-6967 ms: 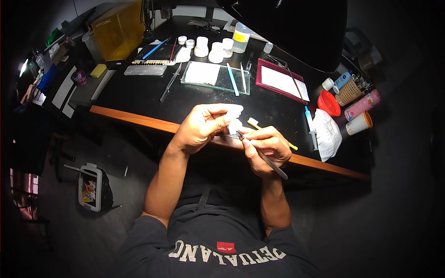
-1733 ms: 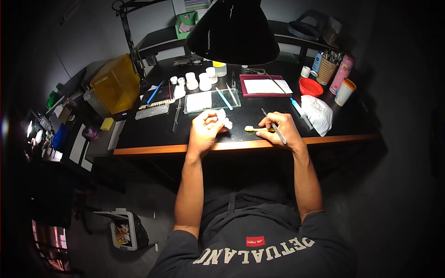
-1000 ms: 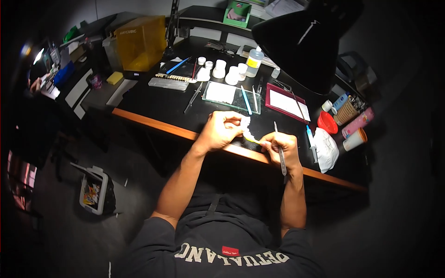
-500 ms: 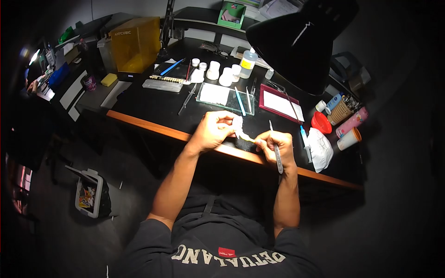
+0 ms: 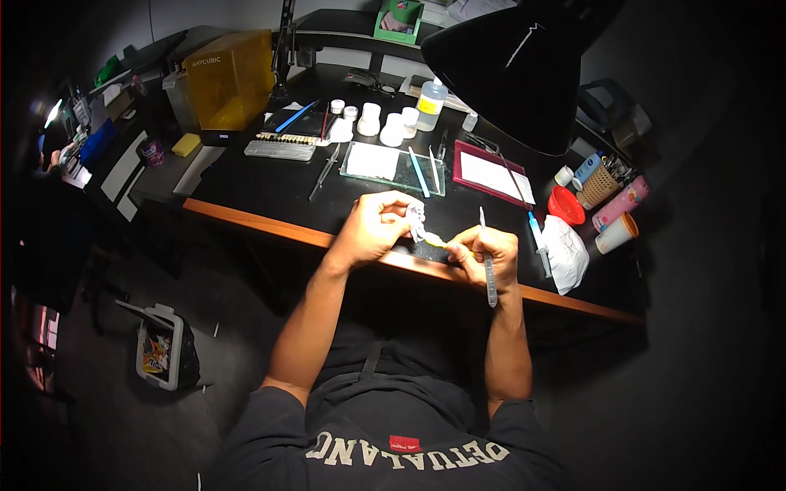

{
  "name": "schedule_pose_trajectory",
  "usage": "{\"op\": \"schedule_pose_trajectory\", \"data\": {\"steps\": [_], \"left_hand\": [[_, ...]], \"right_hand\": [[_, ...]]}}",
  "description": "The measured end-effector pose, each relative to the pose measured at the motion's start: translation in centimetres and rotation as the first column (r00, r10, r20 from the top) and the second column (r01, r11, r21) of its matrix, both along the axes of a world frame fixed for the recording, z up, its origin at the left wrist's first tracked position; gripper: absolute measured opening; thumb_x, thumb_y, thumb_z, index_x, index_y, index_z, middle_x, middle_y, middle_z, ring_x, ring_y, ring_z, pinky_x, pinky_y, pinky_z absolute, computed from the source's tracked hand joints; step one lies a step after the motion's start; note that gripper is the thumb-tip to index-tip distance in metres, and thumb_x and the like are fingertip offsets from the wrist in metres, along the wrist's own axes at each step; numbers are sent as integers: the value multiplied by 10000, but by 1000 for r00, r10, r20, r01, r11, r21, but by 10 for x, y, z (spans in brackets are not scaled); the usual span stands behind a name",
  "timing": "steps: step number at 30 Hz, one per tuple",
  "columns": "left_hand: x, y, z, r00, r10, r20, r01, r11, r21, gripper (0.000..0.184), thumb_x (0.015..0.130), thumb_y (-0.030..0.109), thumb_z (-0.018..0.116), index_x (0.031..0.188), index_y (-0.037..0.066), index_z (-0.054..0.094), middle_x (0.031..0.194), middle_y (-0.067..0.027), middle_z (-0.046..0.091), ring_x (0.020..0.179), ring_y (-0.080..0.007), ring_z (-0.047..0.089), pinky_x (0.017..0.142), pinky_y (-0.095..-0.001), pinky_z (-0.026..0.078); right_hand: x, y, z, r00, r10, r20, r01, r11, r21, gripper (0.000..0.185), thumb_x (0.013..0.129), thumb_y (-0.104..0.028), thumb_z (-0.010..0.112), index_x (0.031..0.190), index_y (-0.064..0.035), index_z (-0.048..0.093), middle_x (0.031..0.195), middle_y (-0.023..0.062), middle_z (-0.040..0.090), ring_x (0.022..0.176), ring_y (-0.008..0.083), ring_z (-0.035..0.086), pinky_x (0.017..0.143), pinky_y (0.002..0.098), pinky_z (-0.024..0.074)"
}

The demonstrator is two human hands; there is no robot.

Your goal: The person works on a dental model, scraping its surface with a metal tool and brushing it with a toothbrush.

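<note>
Near the desk's front edge, my left hand [image 5: 372, 229] pinches a small white piece [image 5: 416, 219], which looks like a dental model. My right hand [image 5: 485, 252] is closed around a yellow toothbrush [image 5: 435, 240], its head touching the lower part of the white piece. A grey metal tool [image 5: 490, 281] is also tucked between the fingers of that hand, pointing up. Behind the hands lies a glass plate [image 5: 393, 186] with a white pad [image 5: 372, 161], a light blue tool [image 5: 418, 171] and a thin white tool on it.
A black lamp [image 5: 508, 78] hangs over the back right. White jars [image 5: 369, 123] and a bottle [image 5: 431, 105] stand behind the plate. To the right are a maroon tray [image 5: 491, 196], red bowl [image 5: 565, 205], syringe [image 5: 538, 239] and white bag [image 5: 566, 260]. The desk edge [image 5: 254, 221] is orange.
Earlier the metal tool was at the white piece and the toothbrush lay on the desk. The right hand then took up the toothbrush and brought its head to the piece. The view has shifted.
</note>
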State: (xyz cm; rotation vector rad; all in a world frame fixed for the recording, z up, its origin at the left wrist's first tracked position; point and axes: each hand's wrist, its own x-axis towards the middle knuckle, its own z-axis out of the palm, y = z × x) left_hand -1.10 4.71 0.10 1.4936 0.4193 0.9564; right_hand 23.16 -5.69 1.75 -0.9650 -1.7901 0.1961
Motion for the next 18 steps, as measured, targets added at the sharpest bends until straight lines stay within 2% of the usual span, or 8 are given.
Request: {"op": "schedule_pose_trajectory", "data": {"steps": [1, 4, 7, 11, 12, 16, 18], "left_hand": [[0, 0, 1, 1000, 3, -12, -3, 1000, 5, 282, 1029, 56, 750, 1276, -76, 716, 1120, -144, 793, 1006, -162, 785, 917, -294, 638], [-2, 0, 3, 1000, -18, -16, 18, 1000, -5, 297, 1015, 65, 772, 1271, -76, 719, 1118, -145, 791, 990, -161, 786, 907, -290, 637], [0, 2, 1, 999, -6, 41, 10, 996, -87, 297, 1016, 61, 770, 1274, -76, 718, 1114, -147, 791, 999, -168, 785, 903, -288, 637], [0, -1, 3, 996, 13, 90, -2, 994, -113, 289, 1026, 30, 742, 1293, -77, 713, 1122, -160, 797, 1025, -178, 783, 906, -298, 642], [0, -1, 3, 995, 9, 101, 3, 993, -117, 289, 1028, 19, 733, 1301, -76, 711, 1129, -165, 798, 1031, -180, 782, 910, -301, 644], [-2, -2, 6, 994, -22, 104, 33, 993, -113, 281, 1039, -55, 667, 1317, -72, 698, 1151, -167, 796, 998, -165, 781, 908, -296, 647], [-4, 0, 6, 993, -56, 99, 67, 992, -103, 297, 1027, -52, 684, 1323, -67, 700, 1173, -171, 796, 1032, -180, 780, 934, -316, 649]], "right_hand": [[-2, 2, -2, 1000, 29, -7, -29, 1000, 10, 392, 827, 14, 920, 668, -28, 564, 768, 119, 773, 559, 105, 621, 481, 271, 418], [-10, 4, 0, 996, 28, 82, -32, 998, 52, 358, 831, 6, 922, 678, -19, 599, 727, 106, 752, 535, 103, 596, 474, 268, 420], [-4, 4, -4, 999, -38, 30, 37, 998, 48, 355, 835, 0, 922, 672, -16, 607, 704, 97, 737, 525, 99, 583, 469, 271, 409], [-2, 1, -5, 994, -114, 2, 113, 992, 46, 359, 841, -15, 924, 658, -8, 615, 689, 90, 724, 510, 103, 553, 472, 283, 397], [-3, 1, -4, 989, -146, -14, 147, 989, 37, 316, 848, -25, 922, 682, -1, 654, 676, 80, 710, 506, 101, 535, 474, 287, 399], [-6, -2, 3, 978, -206, 46, 204, 978, 37, 257, 851, -56, 929, 721, 0, 714, 634, 71, 668, 501, 102, 525, 475, 293, 392], [-6, -2, 4, 974, -222, 44, 221, 975, 33, 251, 847, -63, 933, 725, -3, 722, 621, 73, 655, 497, 105, 521, 475, 297, 389]]}}
